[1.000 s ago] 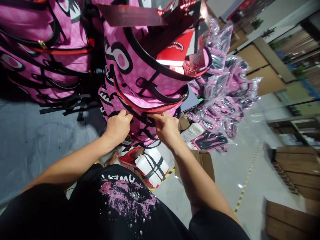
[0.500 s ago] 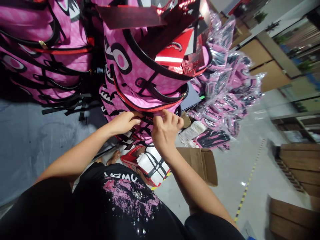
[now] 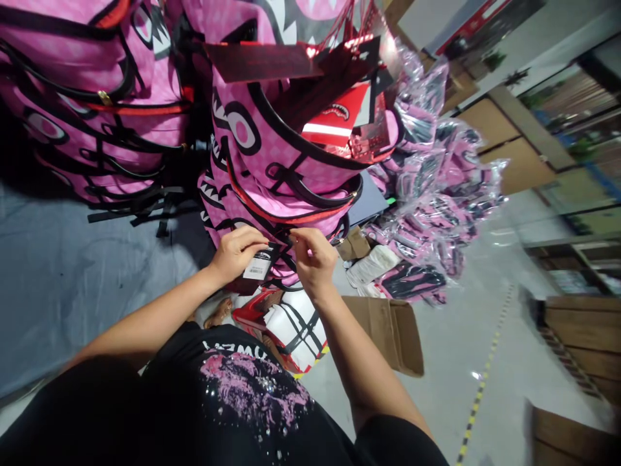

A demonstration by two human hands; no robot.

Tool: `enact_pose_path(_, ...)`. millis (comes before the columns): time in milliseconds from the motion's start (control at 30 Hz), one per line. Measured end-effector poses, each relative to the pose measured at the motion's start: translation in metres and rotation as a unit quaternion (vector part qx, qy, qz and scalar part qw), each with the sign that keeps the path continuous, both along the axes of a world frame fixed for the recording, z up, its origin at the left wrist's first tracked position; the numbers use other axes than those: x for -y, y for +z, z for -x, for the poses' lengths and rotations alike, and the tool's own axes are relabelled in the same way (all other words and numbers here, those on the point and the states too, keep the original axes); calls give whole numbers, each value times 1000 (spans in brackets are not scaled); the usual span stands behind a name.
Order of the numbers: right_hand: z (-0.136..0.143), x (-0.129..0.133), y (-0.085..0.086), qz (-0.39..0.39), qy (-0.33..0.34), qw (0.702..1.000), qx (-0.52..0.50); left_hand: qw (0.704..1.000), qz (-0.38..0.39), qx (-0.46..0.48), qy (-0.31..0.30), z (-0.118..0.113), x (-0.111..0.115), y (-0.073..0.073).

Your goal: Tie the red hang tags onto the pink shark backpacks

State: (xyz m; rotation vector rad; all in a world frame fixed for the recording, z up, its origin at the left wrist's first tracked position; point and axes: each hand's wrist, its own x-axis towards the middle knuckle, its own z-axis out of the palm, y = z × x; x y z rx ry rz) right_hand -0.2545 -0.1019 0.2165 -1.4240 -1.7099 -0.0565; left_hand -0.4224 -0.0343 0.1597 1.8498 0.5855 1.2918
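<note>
And here at the near side of the stacked pink-checked fabric backpacks with black trim (image 3: 264, 145), the left hand (image 3: 236, 254) has its grip pinching a small black rectangular tag with a white printed label (image 3: 257, 266), which hangs just in front of the lower bags! Right beside it, the right hand (image 3: 314, 262) curls its fingers in close to the black straps, though I cannot tell whether that grip pinches anything; off to the left spreads the grey tabletop (image 3: 63, 285), while clear-plastic-wrapped pink bags (image 3: 427, 213) pile up far right.
</note>
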Motion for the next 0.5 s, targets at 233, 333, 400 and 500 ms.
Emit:
enact_pose_path(233, -15, 0, 5, 76, 84, 993, 7, 944, -250, -157, 149, -2, 8, 8)
enact_pose_path(333, -19, 0, 11, 133, 121, 983, -32, 928, -279, -190, 161, -3, 12, 11)
enact_pose_path(400, -21, -1, 14, 193, 163, 963, -96, 944, -238, -190, 129, -6, 13, 14)
enact_pose_path(500, -25, -4, 18, 278, 154, 930, -183, 985, -94, -138, 39, -14, 9, 16)
